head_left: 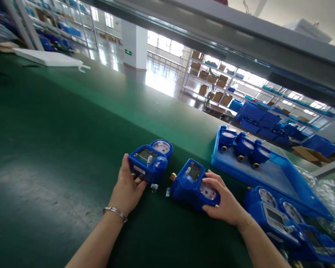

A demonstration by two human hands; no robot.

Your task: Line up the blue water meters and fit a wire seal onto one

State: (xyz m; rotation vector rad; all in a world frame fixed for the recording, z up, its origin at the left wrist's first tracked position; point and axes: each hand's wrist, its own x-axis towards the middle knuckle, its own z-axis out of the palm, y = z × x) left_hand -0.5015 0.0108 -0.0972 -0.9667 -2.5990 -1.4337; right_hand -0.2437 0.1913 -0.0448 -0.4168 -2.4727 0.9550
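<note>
My left hand point(127, 187) is closed around the near left end of a blue water meter point(149, 160), which has a round white dial and a small display window. Its lower side and my fingertips beneath it are partly hidden. A second blue water meter point(188, 182) lies to the right, turned the other way, a brass fitting pointing left. The fingers of my right hand point(223, 199) are wrapped over its dial end. Two small clear tags hang near the facing ends of the meters. The two meters are apart, with a narrow gap between them.
On the green table point(72, 149), a blue tray point(279, 178) at right holds several small blue meters. More blue meters point(279, 219) sit in front of it, with clear plastic wrap point(329, 197) alongside. A white flat panel point(48, 58) lies far left. A metal beam point(212, 33) crosses above.
</note>
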